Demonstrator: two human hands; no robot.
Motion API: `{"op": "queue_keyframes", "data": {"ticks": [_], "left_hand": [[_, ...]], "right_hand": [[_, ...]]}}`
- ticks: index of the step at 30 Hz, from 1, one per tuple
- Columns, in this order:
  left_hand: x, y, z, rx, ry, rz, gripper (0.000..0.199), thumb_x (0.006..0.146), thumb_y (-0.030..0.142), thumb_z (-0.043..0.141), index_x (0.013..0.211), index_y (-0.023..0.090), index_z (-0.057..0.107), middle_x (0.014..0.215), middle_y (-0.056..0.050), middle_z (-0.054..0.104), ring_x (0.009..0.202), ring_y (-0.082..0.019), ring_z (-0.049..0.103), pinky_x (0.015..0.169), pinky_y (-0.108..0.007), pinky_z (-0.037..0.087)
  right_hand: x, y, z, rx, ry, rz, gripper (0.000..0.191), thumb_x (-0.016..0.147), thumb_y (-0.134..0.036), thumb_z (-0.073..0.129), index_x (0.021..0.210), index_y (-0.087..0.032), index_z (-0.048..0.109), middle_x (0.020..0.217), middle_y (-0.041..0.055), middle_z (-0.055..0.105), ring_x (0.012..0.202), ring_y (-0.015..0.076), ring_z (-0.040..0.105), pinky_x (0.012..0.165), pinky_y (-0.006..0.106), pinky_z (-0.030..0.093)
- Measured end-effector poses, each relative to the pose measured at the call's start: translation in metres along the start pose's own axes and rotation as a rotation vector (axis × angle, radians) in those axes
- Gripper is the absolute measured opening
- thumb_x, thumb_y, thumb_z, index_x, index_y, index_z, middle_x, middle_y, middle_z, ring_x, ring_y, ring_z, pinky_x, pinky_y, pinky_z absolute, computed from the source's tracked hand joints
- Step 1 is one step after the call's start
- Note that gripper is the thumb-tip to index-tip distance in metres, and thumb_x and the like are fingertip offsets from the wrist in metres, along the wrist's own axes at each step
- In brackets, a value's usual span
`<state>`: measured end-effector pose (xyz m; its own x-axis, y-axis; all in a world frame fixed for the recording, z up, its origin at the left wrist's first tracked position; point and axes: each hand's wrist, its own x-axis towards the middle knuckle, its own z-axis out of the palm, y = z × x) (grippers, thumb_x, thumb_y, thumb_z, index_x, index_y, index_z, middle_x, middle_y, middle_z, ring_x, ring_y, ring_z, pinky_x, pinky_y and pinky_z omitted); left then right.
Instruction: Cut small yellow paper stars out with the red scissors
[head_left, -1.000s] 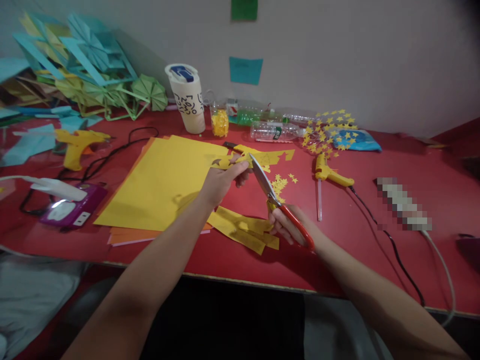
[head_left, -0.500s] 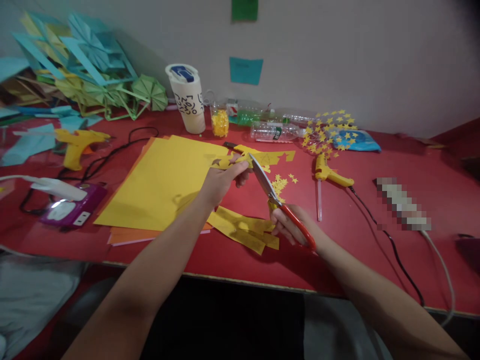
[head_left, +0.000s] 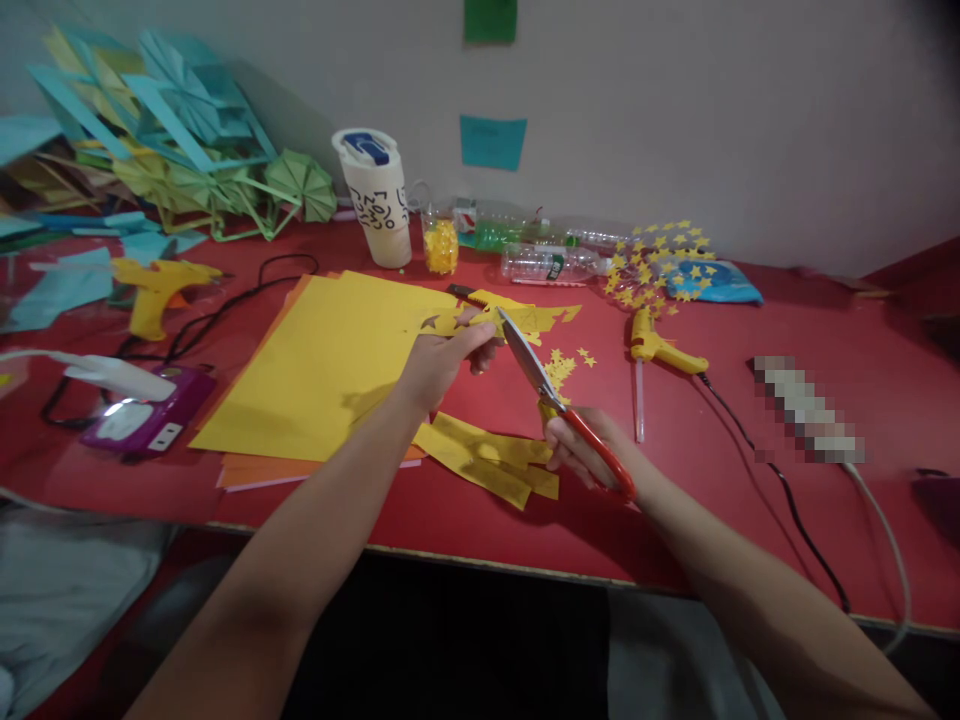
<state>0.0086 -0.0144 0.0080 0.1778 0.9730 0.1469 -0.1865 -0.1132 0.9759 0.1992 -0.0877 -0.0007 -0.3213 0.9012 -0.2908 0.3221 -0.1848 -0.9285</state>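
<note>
My left hand (head_left: 457, 358) pinches a yellow paper strip (head_left: 444, 325) that has star-shaped holes in it. Red-handled scissors (head_left: 534, 368) are gripped in my right hand (head_left: 581, 448), their blade tips at the strip beside my left thumb. Below the blades lies a small pile of cut yellow paper stars (head_left: 559, 370). More yellow paper strips (head_left: 480, 460) rest on the red table between my forearms. A stack of yellow paper sheets (head_left: 300, 370), with orange sheets under it, is left of my left hand. Behind the strip a dark-handled tool (head_left: 466, 293) is partly covered.
A white tumbler (head_left: 377, 215), a cup of yellow pieces (head_left: 440, 243) and plastic bottles (head_left: 551, 264) line the wall. Yellow glue guns lie at left (head_left: 154, 295) and right (head_left: 660, 350), with trailing cords. A purple power socket (head_left: 146, 415) sits at left, near folded paper shapes (head_left: 202, 130).
The free right end of the strip has shifted slightly left and turned by the blades. My hands and the scissors stay nearly in place.
</note>
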Motion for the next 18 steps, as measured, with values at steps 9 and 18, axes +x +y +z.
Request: {"op": "queue_keyframes", "data": {"ticks": [9,18], "left_hand": [[0.0011,-0.0004,-0.0021,-0.038,0.026,-0.011,0.016,0.072,0.025,0.059,0.06,0.014,0.059,0.052,0.002,0.057,0.045,-0.005,0.05,0.043,-0.018,0.041],[0.0053,-0.0017,-0.0062,-0.045,0.067,-0.007,0.015,0.074,0.023,0.058,0.061,0.015,0.056,0.052,0.004,0.057,0.041,-0.003,0.048,0.041,-0.016,0.039]], "right_hand": [[-0.0004,-0.0015,-0.0008,-0.009,-0.002,0.016,0.046,0.072,-0.063,0.057,0.06,-0.023,0.04,0.037,-0.0127,0.028,0.027,0.0058,0.035,0.047,0.027,0.05],[0.0012,-0.002,-0.0006,-0.021,0.025,0.052,0.046,0.069,-0.063,0.057,0.059,-0.023,0.037,0.037,-0.0112,0.033,0.026,0.0045,0.033,0.035,0.023,0.039]]}}
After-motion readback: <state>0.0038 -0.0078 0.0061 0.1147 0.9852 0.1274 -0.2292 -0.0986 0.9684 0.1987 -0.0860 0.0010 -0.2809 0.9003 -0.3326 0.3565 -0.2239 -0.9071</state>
